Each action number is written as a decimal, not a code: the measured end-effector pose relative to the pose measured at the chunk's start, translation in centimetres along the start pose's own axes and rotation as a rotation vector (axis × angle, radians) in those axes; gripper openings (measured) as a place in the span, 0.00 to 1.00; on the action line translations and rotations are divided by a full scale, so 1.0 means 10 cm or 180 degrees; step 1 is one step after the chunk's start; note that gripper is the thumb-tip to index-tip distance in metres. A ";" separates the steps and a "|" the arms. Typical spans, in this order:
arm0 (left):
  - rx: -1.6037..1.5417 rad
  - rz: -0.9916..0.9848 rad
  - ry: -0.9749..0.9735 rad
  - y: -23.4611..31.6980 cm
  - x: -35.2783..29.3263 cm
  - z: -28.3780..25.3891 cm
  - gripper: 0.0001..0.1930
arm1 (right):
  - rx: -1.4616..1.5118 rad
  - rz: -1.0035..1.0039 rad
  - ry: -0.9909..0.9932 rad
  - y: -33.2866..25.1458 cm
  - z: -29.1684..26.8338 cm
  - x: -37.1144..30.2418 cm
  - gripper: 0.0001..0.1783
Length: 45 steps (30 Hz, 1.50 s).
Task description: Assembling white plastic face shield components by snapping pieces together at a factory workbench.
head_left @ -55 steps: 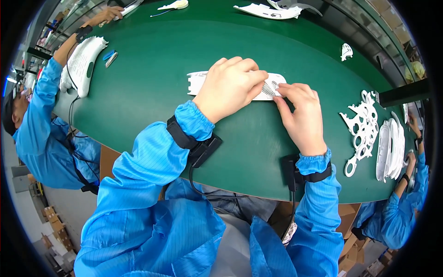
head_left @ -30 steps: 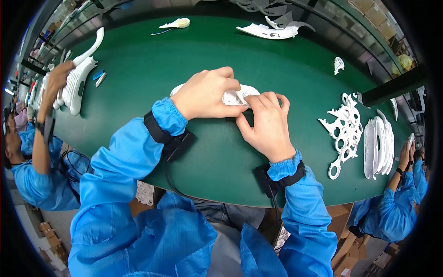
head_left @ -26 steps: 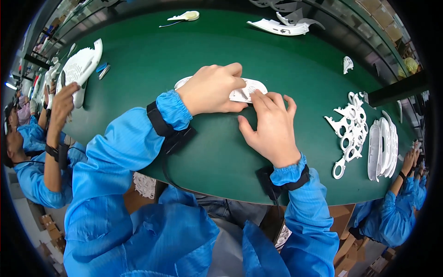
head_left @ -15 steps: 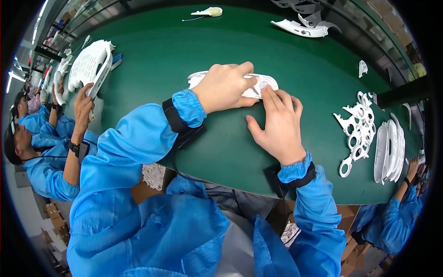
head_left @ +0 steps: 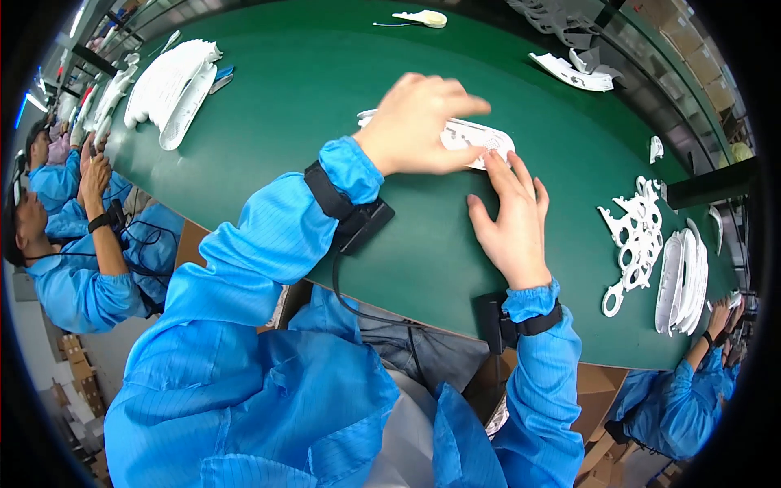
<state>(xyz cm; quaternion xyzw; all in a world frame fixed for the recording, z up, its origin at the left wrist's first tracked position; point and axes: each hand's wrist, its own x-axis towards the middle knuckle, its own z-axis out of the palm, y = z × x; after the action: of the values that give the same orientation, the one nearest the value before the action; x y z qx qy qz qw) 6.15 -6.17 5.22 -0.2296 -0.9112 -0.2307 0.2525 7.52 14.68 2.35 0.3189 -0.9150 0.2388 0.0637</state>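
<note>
A long white plastic shell with rounded ends and small details inside lies on the green table in front of me. My left hand is over its middle and hides much of it. That hand's index finger points right, raised above the shell, and its thumb reaches down to the shell's right part, well apart from the finger. At the shell's right end rest the fingertips of my right hand. Its fingers are stretched out, with the thumb spread away over the table.
White ring-shaped parts lie in a heap on the right, beside a row of white shells. More shells are stacked at the left. A white round-headed piece with a blue wire and curved white parts lie farther back. Co-workers sit on both sides.
My left fingers have lifted off the shell, opening a gap between index finger and thumb. My right hand stays at the shell's end. The left co-worker's hand has left the shell stack.
</note>
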 end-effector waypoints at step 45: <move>-0.3472 -0.1802 0.0934 -0.86 -0.35 -0.01 0.43 | -0.0571 0.1060 0.1052 1.46 -0.74 -0.01 0.17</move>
<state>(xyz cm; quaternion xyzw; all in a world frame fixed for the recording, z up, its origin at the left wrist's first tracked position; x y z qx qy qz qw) 4.24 -14.05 0.68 -0.0413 -0.6439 -0.7490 0.1507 -1.69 28.24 3.07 0.1134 -0.9496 0.2128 0.2002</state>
